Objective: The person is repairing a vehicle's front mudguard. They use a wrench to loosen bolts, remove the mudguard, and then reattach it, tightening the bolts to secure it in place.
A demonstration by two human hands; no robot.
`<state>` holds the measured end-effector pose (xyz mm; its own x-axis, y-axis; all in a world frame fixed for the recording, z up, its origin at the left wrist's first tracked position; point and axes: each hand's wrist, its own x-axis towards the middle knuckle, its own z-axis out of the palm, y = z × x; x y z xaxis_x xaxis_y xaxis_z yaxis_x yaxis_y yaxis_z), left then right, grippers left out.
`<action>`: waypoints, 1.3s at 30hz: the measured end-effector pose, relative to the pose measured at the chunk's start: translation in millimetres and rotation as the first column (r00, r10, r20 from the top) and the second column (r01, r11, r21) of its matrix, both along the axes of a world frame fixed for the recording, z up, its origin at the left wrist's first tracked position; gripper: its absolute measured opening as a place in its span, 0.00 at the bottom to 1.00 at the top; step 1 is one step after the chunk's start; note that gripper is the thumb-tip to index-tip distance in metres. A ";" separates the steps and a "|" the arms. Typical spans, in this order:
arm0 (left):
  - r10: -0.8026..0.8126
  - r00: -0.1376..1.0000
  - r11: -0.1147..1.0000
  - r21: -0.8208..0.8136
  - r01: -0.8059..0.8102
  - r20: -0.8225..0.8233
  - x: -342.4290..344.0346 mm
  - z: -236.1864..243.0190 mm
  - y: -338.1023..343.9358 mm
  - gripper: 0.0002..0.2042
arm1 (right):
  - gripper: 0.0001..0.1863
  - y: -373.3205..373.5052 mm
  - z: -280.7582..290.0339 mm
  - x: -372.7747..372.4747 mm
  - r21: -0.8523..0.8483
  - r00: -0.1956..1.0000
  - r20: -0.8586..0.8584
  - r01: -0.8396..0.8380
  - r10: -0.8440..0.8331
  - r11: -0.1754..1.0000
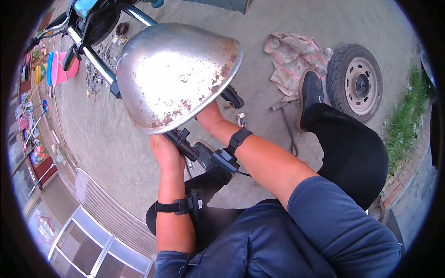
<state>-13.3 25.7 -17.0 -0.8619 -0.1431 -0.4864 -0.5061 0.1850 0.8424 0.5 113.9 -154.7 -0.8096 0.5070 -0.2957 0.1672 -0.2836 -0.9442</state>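
A large curved silver metal shell (pixel 171 78) with rust patches sits at the front of a two-wheeler frame with chrome fork tubes (pixel 97 62). My left hand (pixel 164 150) is raised under the shell's lower left edge, beside a black bracket (pixel 183 144); its fingers are mostly hidden. My right hand (pixel 209 116) reaches beneath the shell's lower right edge, its fingers out of sight behind the metal. Another black fitting (pixel 232 96) sticks out from under the shell on the right. Both wrists wear black straps with small devices.
A loose wheel (pixel 354 83) lies at the right beside a crumpled cloth (pixel 289 55) and my shoe. Grass (pixel 401 125) borders the concrete. At the left are pink and blue tubs (pixel 65 69), scattered small parts (pixel 97 78) and a glazed door (pixel 88 241). A cord (pixel 293 143) lies near my right knee.
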 end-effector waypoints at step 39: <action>0.091 0.995 0.996 0.004 -0.091 -0.046 2.4 -7.0 0.4 0.31 | 0.13 -13.7 -13.3 -8.2 -0.630 0.961 -0.249 -0.069 -0.118 0.773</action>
<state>-10.9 26.1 -24.0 -0.8670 -0.2211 -0.4466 -0.4813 0.1387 0.8655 -7.7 100.1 -167.9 -0.8920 0.3031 -0.3352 -0.0717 -0.8272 -0.5573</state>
